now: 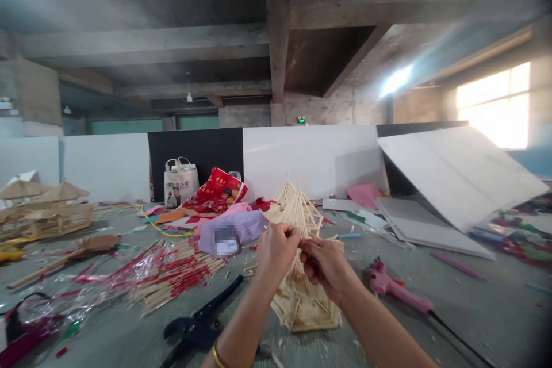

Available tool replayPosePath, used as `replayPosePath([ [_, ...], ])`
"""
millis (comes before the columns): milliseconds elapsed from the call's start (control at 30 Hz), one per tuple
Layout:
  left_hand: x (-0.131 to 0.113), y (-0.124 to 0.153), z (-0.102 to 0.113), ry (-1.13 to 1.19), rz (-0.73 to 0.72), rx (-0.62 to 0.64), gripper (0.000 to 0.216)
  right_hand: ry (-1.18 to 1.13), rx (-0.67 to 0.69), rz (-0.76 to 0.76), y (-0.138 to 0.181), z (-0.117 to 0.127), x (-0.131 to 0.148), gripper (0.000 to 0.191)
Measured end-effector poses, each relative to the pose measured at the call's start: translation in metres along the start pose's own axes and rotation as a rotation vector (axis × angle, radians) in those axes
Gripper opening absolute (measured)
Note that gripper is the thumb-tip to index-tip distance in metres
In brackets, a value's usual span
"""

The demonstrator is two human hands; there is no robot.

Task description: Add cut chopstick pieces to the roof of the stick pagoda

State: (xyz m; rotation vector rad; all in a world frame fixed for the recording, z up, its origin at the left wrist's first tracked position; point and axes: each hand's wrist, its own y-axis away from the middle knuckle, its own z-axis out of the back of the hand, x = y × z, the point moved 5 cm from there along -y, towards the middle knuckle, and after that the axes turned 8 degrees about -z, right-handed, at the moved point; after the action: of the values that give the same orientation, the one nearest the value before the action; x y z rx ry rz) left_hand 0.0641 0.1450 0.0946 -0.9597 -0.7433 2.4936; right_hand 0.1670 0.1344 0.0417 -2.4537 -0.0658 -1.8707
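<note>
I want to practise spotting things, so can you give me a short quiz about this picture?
1. True or false: the left hand and the right hand both pinch the stick model.
2. Which tool lies beside the right forearm? A) pink glue gun B) hammer C) paintbrush
3. Fill in: the black cutter lies beside the ___ forearm.
Key: 1 true; 2 A; 3 left.

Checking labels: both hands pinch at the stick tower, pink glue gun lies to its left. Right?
No. The head view shows the pink glue gun to the right of the stick tower, not left. The left hand and right hand do pinch at it.
</note>
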Motion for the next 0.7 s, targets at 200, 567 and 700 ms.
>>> replayPosePath([
  [200, 0.0003, -0.0003, 0.0, 0.0, -0.009, -0.007, 0.025, -0.01, 0.005, -0.014, -0.0001, 0.0006, -0.0001, 0.024],
  [567, -0.0009, -0.0006, 0.0009, -0.009, -0.015, -0.003, 0.026, -0.026, 0.006, -0.012, 0.001, -0.0001, 0.0001, 0.024],
  [700, -0.0014, -0.0007, 0.0012, -0.004, -0.017, 0.002, 0.026, -0.034, 0.004, -0.024, 0.0033, 0.0001, 0.001, 0.021],
])
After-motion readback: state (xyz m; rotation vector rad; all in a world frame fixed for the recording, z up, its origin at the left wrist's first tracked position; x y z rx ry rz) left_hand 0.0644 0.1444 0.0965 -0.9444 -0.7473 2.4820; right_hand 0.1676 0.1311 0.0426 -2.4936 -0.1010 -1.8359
